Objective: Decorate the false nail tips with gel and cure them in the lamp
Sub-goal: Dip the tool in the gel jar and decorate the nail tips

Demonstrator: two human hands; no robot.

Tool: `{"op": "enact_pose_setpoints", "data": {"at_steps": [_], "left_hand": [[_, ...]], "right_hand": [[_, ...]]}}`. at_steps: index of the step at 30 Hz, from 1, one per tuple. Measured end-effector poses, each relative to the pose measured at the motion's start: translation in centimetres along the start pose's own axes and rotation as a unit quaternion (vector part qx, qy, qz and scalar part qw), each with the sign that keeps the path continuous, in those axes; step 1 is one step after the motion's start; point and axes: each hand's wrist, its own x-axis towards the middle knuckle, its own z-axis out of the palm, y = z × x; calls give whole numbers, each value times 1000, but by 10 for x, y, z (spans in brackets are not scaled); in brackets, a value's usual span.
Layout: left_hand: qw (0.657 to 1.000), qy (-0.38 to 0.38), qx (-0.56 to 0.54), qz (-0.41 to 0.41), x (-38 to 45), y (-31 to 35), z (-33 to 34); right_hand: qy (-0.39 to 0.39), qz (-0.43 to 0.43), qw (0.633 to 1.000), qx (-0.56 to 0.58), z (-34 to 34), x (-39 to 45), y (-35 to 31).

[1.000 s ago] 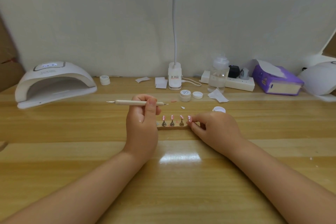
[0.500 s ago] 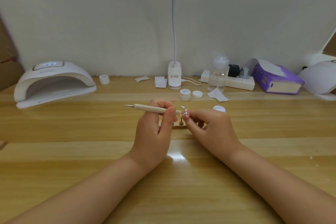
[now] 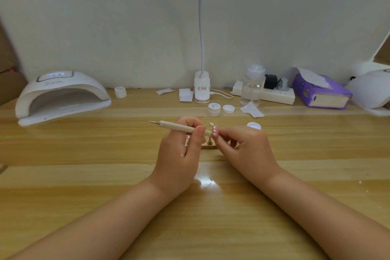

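gripping wooden dotting tool [image 3: 181, 127] in left hand [image 3: 179, 154], fingers curled round shaft, metal tip pointing left. pinching pink nail tip [image 3: 214, 131] with white dots in right hand [image 3: 247, 150], thumb and fingers closed on it, just beside tool end. partly hidden behind hands: nail stand [image 3: 209, 144] on wooden table [image 3: 105, 175]. farther: open gel jar [image 3: 214, 109], lid [image 3: 228, 109], tissue scrap [image 3: 252, 110]. far left: white curing lamp [image 3: 61, 96], apart from hands. at wall: desk lamp base [image 3: 202, 87], clear bottle [image 3: 252, 84], purple tissue box [image 3: 320, 92].
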Motion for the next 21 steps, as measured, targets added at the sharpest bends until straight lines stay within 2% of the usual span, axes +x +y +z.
{"op": "enact_pose_setpoints", "data": {"at_steps": [21], "left_hand": [[1000,4,3,-18,0,-3,0]], "right_hand": [[-12,1,1000,11,0,0,0]]}}
